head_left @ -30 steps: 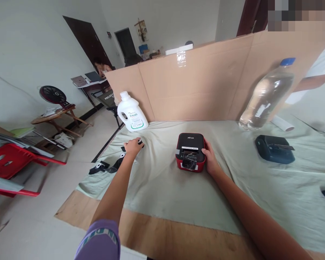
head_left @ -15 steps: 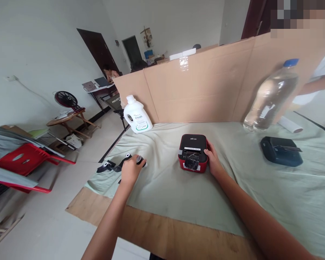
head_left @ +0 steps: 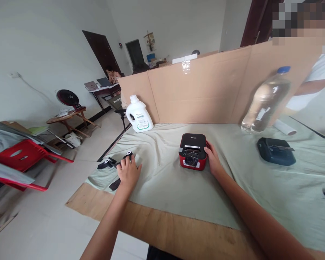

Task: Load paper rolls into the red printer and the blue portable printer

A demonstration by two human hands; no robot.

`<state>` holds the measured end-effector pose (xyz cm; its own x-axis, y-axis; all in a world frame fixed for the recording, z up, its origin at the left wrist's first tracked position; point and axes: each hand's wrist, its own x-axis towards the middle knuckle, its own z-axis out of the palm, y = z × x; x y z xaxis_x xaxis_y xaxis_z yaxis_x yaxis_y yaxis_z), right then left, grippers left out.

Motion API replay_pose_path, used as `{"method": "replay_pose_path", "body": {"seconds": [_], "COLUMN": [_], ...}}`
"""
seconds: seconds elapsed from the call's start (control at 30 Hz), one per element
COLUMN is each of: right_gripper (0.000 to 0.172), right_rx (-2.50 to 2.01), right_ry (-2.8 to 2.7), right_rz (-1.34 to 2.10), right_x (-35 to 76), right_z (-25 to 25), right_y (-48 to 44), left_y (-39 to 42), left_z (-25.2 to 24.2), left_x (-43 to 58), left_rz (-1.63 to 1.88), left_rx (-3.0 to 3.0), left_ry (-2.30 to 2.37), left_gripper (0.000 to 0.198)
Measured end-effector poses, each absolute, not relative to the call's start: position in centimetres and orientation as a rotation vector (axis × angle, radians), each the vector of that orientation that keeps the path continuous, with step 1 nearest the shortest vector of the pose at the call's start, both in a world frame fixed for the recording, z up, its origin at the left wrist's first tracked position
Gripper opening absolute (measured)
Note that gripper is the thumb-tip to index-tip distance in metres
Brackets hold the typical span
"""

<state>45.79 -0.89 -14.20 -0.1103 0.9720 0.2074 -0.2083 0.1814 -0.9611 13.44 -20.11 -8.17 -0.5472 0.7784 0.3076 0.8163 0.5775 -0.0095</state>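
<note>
A small red and black label printer (head_left: 193,142) stands upright on the cloth, a crumpled dark strip at its front slot. My right hand (head_left: 212,157) grips its right side, thumb at the top edge and fingers partly hidden behind. Palm down at the left, my left hand (head_left: 129,172) has its fingers spread over the black rolls. One black roll (head_left: 129,154) with a white core shows just beyond the fingertips; another black roll (head_left: 107,163) lies farther left. Below the hand, a flat dark piece (head_left: 115,185) pokes out. Whatever lies under the palm is hidden.
A white detergent bottle (head_left: 139,115) and a large clear bottle (head_left: 268,101) stand by the cardboard screen (head_left: 195,94). At right are a dark blue device (head_left: 276,153) and a white tube (head_left: 285,127). A red chair (head_left: 18,157) is on the floor; people are beyond the screen.
My left hand has turned palm down and moved slightly down, its fingers spreading; the roll that was in its grasp is no longer visible there. My right hand stays on the printer.
</note>
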Motion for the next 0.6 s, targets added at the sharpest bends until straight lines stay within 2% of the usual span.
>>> {"method": "replay_pose_path", "body": {"seconds": [0.1, 0.23, 0.3, 0.37, 0.43, 0.6], "right_gripper": [0.057, 0.067, 0.077, 0.084, 0.083, 0.080], "right_rx": [-0.804, -0.746, -0.808, -0.869, -0.885, -0.829], "right_ry": [-1.278, -1.507, -1.672, -1.816, -1.899, -1.949], "right_rz": [1.288, 1.297, 1.205, 1.045, 0.904, 0.814], "right_x": [46.8, 48.6, 49.1, 49.0, 48.4, 43.0], "right_z": [-14.6, -14.1, -13.4, -12.9, -12.5, -10.9], "right_y": [-1.7, -3.5, -4.7, -5.7, -6.2, -5.3], "left_y": [-16.7, -10.0, -7.6, -6.4, -6.2, -6.5], "left_z": [-7.8, -8.3, -8.7, -8.9, -8.8, -6.7], "left_x": [16.6, 22.7, 25.2, 26.5, 26.5, 21.6], "left_rz": [-0.755, -1.947, -2.345, -2.551, -2.650, -2.716], "left_rx": [-1.585, -2.092, -2.187, -2.240, -2.236, -2.053], "left_ry": [-2.534, -2.623, -2.547, -2.479, -2.445, -2.433], "left_gripper": [0.057, 0.053, 0.051, 0.049, 0.047, 0.041]}}
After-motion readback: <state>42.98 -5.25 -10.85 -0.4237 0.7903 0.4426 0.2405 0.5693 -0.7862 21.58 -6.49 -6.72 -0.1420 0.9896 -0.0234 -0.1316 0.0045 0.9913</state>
